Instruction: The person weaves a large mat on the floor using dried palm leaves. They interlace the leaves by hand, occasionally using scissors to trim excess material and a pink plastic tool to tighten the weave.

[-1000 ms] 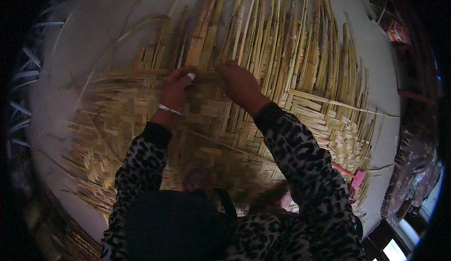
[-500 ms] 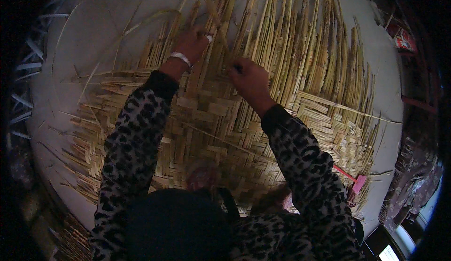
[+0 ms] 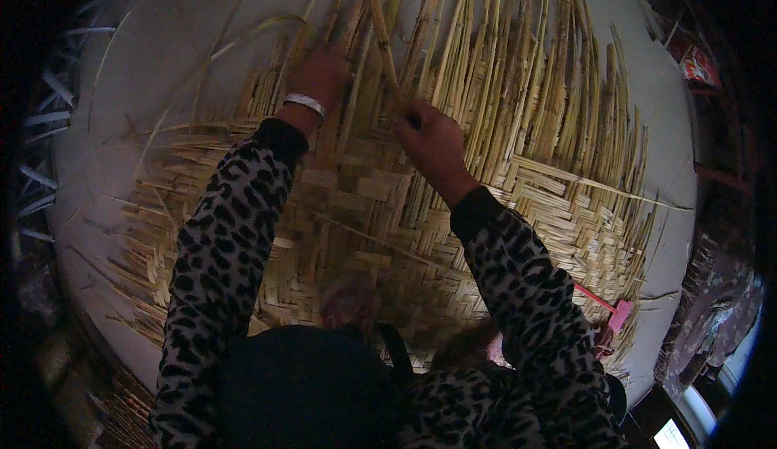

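A large woven mat (image 3: 364,198) of flat, straw-coloured reed strips lies in front of me, with long unwoven strip ends (image 3: 518,61) fanning out at its far side. My right hand (image 3: 435,143) is closed on one reed strip (image 3: 379,20), which slants up and away to the far left. My left hand (image 3: 317,81), with a white band at the wrist, is over the upright strips at the far left of the mat. Motion blurs its fingers, so I cannot make out their grip.
A pink-headed tool (image 3: 620,315) with a red handle lies at the mat's right edge. Loose strips curve over the pale floor (image 3: 162,36) at the far left. Patterned cloth (image 3: 704,311) hangs at the right, and a bundle of thin sticks (image 3: 125,408) lies lower left.
My left hand has shifted slightly left and is now blurred. The strip in my right hand has swung a little to the right at its far end; that hand stays nearly in place.
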### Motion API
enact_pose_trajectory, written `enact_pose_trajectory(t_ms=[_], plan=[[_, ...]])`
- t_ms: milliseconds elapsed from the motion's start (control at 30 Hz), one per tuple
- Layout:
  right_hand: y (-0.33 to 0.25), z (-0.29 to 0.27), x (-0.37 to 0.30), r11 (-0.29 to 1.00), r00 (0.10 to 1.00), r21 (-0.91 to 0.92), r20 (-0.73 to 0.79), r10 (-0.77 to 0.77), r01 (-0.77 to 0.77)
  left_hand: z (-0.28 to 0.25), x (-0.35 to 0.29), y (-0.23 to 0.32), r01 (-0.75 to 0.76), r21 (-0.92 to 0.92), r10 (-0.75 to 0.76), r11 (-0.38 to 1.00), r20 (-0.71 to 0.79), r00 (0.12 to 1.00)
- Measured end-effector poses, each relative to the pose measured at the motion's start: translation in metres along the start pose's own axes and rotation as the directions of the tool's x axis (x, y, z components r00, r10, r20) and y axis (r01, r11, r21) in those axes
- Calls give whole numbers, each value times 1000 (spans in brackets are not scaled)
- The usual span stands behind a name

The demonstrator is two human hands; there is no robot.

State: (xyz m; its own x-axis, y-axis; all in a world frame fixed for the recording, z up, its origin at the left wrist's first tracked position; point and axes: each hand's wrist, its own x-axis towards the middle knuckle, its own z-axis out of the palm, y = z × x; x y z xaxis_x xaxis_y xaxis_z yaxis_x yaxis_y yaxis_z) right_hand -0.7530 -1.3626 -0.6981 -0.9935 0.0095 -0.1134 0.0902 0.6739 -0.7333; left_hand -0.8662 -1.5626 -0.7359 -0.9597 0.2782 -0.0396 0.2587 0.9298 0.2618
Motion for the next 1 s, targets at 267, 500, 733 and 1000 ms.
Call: enact_pose_trajectory(t_ms=[267, 500, 733, 1000], plan=[[-4, -7, -4, 998, 999, 45, -13, 38, -37, -1, 13, -19, -180, -399, 280, 899, 209, 937], [3, -3, -3, 980, 994, 175, -24, 103, -98, -23, -6, -5, 624, -772, 203, 124, 635, 745], [2, 1, 1, 989, 991, 54, 15, 134, -135, -25, -19, 3, 502, -855, 178, 134, 519, 836], [3, 7, 5, 974, 974, -32, 25, -223, 224, -14, -19, -14, -318, -661, 423, 680, -1, 906]])
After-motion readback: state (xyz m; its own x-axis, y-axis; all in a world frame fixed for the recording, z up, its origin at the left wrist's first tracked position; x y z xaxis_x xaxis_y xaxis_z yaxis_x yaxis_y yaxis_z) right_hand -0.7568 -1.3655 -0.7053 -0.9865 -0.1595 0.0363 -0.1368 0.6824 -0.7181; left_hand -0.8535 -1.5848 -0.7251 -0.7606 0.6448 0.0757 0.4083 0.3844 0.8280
